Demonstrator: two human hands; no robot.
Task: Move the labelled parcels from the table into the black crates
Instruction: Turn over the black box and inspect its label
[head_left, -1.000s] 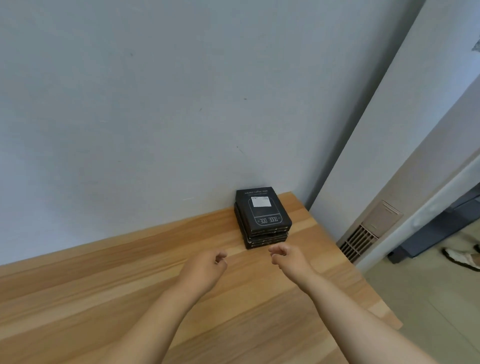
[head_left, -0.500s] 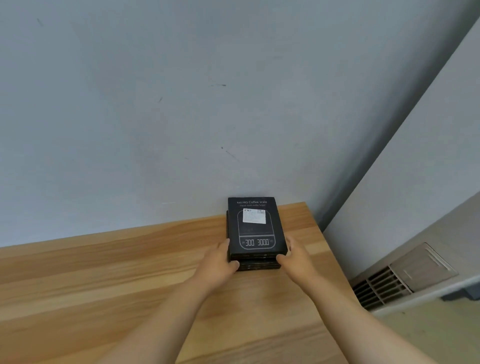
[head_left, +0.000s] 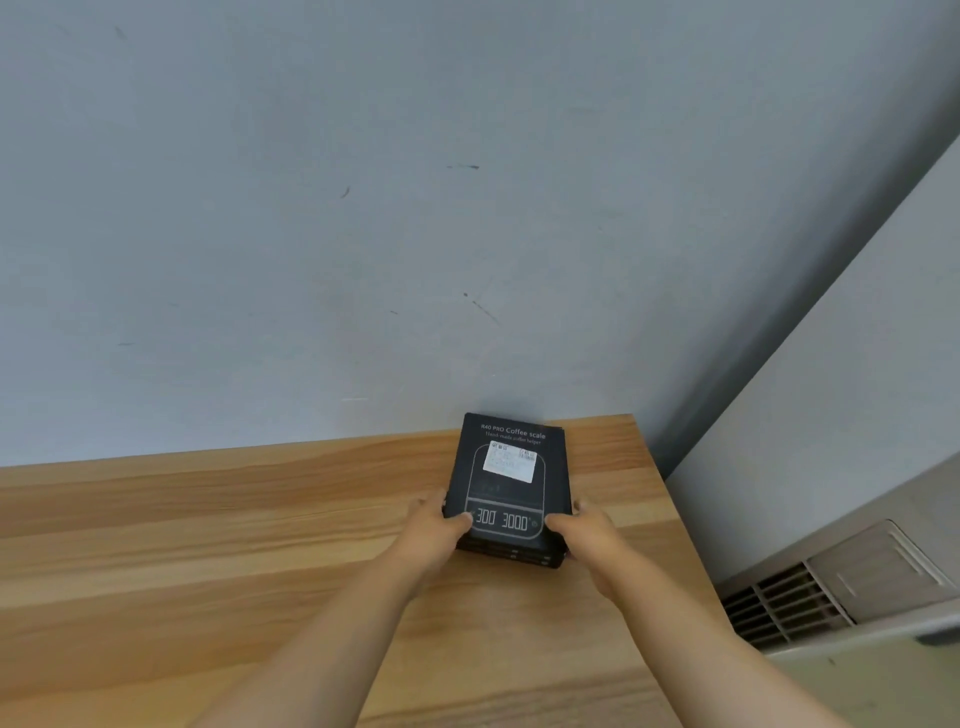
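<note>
A stack of flat black parcels (head_left: 511, 470) with a white label on the top box stands at the far right of the wooden table (head_left: 208, 545), against the wall. My left hand (head_left: 434, 527) grips the stack's left side with the thumb on the top box. My right hand (head_left: 584, 530) grips its right side the same way. The top box looks slightly raised at its near edge. No black crate is in view.
A grey wall (head_left: 415, 208) rises right behind the table. The table's right edge runs just beyond my right hand. Past it a low vent grille (head_left: 789, 608) sits at the foot of the side wall, above the floor.
Both hands reached forward from mid-table and closed on the two sides of the parcel stack; the thumbs now lie on the top box. The view has moved closer.
</note>
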